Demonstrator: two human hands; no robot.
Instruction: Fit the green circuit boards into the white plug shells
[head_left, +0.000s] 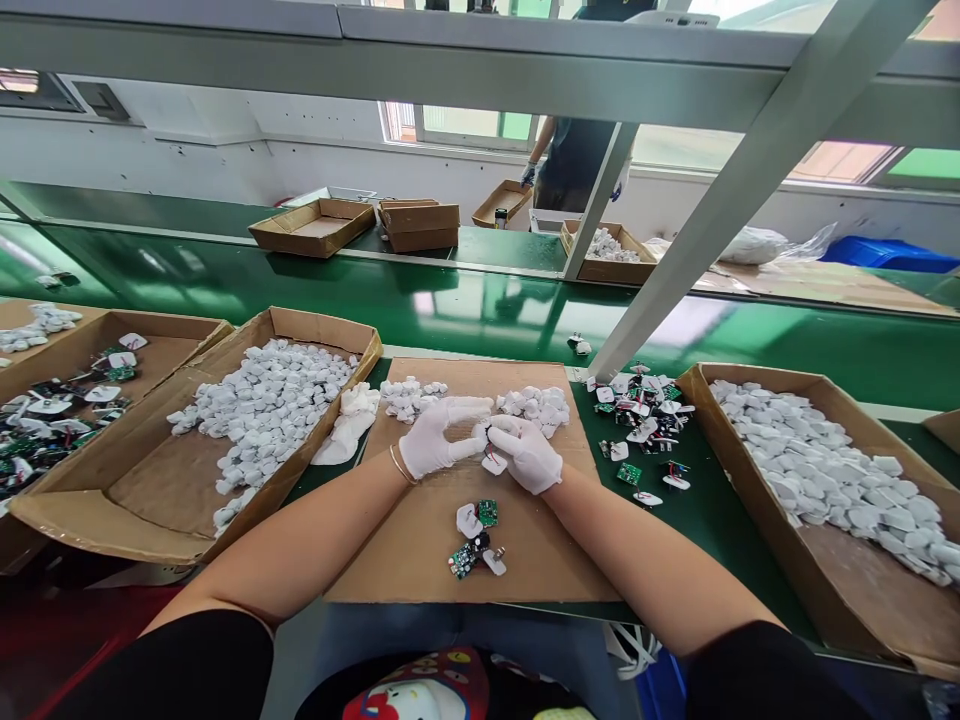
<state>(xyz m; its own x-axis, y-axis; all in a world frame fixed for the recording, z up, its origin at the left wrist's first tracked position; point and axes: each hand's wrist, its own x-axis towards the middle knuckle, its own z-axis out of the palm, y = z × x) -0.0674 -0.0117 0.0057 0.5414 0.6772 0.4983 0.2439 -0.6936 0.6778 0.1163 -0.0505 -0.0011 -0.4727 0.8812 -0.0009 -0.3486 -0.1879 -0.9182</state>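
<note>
A small white part [481, 432] is held between the two gloved hands, right at the fingertips, with thin wires and a white oval tab [494, 463] hanging just below it, beside the right fingertips. The right hand [529, 452] is closed in a pinch on this part, thumb and fingers drawn together. The left hand [439, 440] is curved in a C, forefinger and thumb well apart at the middle, its tips reaching the same part; whether they grip it or only steady it, I cannot tell. Both hands are above a cardboard sheet [555, 560]. Nearer the body than the hands, a green circuit board [487, 513] lies beside a white piece [469, 521], with a wired assembly [463, 557] just below them. A small pile of white pieces [411, 398] sits just beyond the left hand, and a second pile [536, 408] just beyond the right. Left of the left hand are a crumpled white cloth or glove [349, 425], a cardboard tray [161, 490] of white pieces and another tray [172, 343] of circuit assemblies. Right of the right hand lie a heap of wired boards [649, 412] and a large tray [847, 580] of white pieces. Far beyond both hands, past the green surface [465, 320], stands another person [581, 155].
</note>
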